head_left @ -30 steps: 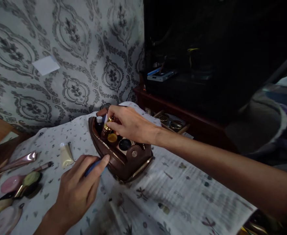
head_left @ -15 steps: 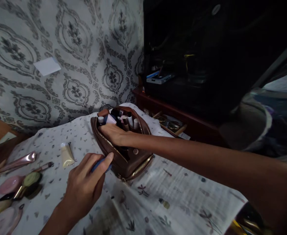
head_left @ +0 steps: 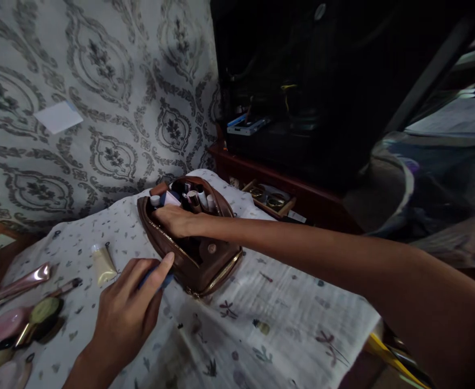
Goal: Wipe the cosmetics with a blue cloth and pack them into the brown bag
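A brown cosmetic bag (head_left: pixel 199 273) lies unzipped on the patterned cloth, with several capped bottles and tubes standing at its far side. My right hand (head_left: pixel 175 219) reaches into the opening, its fingers hidden among the contents. Beside the bag's near left edge, my left hand (head_left: pixel 130 305) is closed around a small blue object (head_left: pixel 156 275), mostly covered by the fingers. One fingertip of that hand meets the bag's side. Left of the bag lies a cream-coloured tube (head_left: pixel 103 265) with a white cap.
At the left lie a pink metallic tube (head_left: pixel 19 283), a makeup brush (head_left: pixel 65 287), a pink round item (head_left: pixel 9 323) and a powder puff (head_left: pixel 45 309). The white printed cloth (head_left: pixel 278 329) covers the surface. Behind stand a dark screen (head_left: pixel 302 65) and a small wooden tray (head_left: pixel 267 200) holding sunglasses.
The whole view has shifted, so the bag and hands appear slightly farther left. My right hand stays inside the bag and my left hand still holds the blue object.
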